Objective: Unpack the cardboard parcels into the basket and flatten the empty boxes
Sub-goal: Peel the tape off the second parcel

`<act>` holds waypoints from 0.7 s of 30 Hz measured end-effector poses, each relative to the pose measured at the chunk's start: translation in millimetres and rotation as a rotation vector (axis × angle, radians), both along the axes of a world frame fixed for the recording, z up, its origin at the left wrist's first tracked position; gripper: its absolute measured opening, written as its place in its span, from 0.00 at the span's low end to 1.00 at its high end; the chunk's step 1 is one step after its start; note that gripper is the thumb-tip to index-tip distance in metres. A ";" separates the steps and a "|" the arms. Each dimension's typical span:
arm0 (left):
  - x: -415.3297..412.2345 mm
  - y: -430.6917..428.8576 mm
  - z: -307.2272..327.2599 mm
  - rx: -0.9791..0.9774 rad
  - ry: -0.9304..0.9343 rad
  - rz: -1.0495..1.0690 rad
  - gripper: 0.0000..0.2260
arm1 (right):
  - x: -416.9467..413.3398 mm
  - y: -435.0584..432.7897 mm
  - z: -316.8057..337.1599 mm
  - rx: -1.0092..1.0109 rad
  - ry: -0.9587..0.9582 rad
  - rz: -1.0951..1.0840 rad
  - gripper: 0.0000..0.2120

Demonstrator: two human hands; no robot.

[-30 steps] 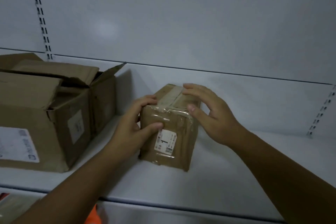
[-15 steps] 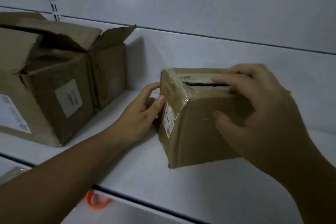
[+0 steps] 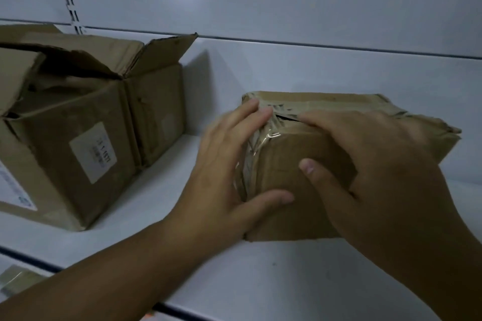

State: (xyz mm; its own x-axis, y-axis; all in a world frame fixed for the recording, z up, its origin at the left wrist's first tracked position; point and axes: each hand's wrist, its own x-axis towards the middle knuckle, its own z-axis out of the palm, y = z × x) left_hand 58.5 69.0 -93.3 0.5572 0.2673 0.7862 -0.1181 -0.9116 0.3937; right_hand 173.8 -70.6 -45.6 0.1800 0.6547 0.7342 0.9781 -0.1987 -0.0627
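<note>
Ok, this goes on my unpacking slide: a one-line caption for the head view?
Left hand and right hand grip a taped parcel on a white shelf, beside an opened box.

One head-worn wide-angle view is being aimed forward and down onto the white shelf [image 3: 260, 281]; the taped brown cardboard parcel [image 3: 281, 154] is being seen close, centre right.

One taped parcel [image 3: 280, 161], two opened boxes [image 3: 52, 138] [image 3: 159, 112], one left hand [image 3: 224, 172], one right hand [image 3: 386, 164], one shelf [image 3: 260, 281].
</note>
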 end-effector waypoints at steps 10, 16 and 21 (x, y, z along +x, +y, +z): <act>-4.5 -4.0 4.9 -0.157 -0.099 -0.057 0.21 | -3.6 4.5 1.2 0.100 0.123 0.048 0.16; -2.5 -6.0 3.3 -0.241 -0.122 -0.104 0.19 | -4.8 3.3 1.6 0.108 0.138 0.014 0.16; -3.4 -6.6 4.5 -0.296 -0.109 -0.132 0.18 | -6.4 7.3 7.0 -0.199 0.219 -0.096 0.21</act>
State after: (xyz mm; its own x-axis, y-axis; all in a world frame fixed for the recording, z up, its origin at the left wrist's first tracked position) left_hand 55.1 62.5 -88.9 0.5197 0.4237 0.7419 -0.2835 -0.7336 0.6176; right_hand 167.4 -63.4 -38.6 0.3880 0.7538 0.5304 0.9216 -0.3194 -0.2204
